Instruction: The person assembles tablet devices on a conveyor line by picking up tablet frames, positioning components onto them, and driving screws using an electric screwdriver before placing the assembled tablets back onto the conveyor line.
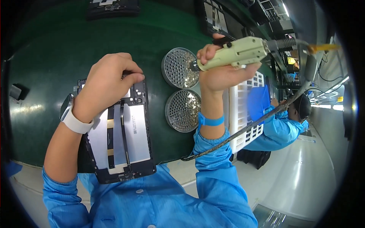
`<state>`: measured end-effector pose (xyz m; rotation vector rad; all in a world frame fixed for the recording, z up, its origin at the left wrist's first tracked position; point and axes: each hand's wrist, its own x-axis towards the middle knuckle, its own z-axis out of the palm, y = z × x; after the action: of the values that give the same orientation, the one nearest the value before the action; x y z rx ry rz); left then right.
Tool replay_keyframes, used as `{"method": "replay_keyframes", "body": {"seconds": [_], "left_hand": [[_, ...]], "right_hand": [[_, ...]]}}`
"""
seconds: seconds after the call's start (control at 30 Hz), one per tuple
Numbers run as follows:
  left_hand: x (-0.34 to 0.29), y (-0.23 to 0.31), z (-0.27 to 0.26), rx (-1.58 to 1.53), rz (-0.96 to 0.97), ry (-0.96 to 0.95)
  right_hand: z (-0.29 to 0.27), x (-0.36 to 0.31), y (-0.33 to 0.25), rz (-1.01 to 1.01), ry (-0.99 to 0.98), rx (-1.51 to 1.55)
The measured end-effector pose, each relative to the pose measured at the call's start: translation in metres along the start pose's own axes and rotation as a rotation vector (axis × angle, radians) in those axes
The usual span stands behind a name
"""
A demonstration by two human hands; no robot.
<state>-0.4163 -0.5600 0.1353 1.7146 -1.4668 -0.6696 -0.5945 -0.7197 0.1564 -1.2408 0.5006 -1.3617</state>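
An opened tablet [137,131], with its silver battery and dark ribbon cables showing, lies at the table's near edge. My left hand [108,78] is over its far end, with curled fingers and the thumb against the forefinger; whatever they pinch is hidden. In my right hand [218,72] is a pale green electric screwdriver [235,52], held nearly level. Its bit end points left, over the far round screw dish [175,60], which has a perforated face and loose small screws. A second such dish [182,108] sits just nearer to me.
A cable [243,131] from the screwdriver loops down past my right forearm. White plastic trays [237,114] with a blue sheet stand to the right. More opened devices [114,8] lie at the far edge. A co-worker in blue [281,129] sits at the right. A small dark block [16,92] lies left.
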Motion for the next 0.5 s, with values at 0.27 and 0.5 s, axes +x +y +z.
{"method": "replay_keyframes", "body": {"seconds": [0.27, 0.5], "left_hand": [[0.003, 0.003, 0.004, -0.013, 0.012, 0.011], [0.003, 0.001, 0.006, -0.023, 0.02, 0.013]], "right_hand": [[-0.018, 0.001, 0.018, -0.038, -0.075, -0.031], [-0.021, 0.001, 0.02, -0.019, -0.052, -0.035]]}}
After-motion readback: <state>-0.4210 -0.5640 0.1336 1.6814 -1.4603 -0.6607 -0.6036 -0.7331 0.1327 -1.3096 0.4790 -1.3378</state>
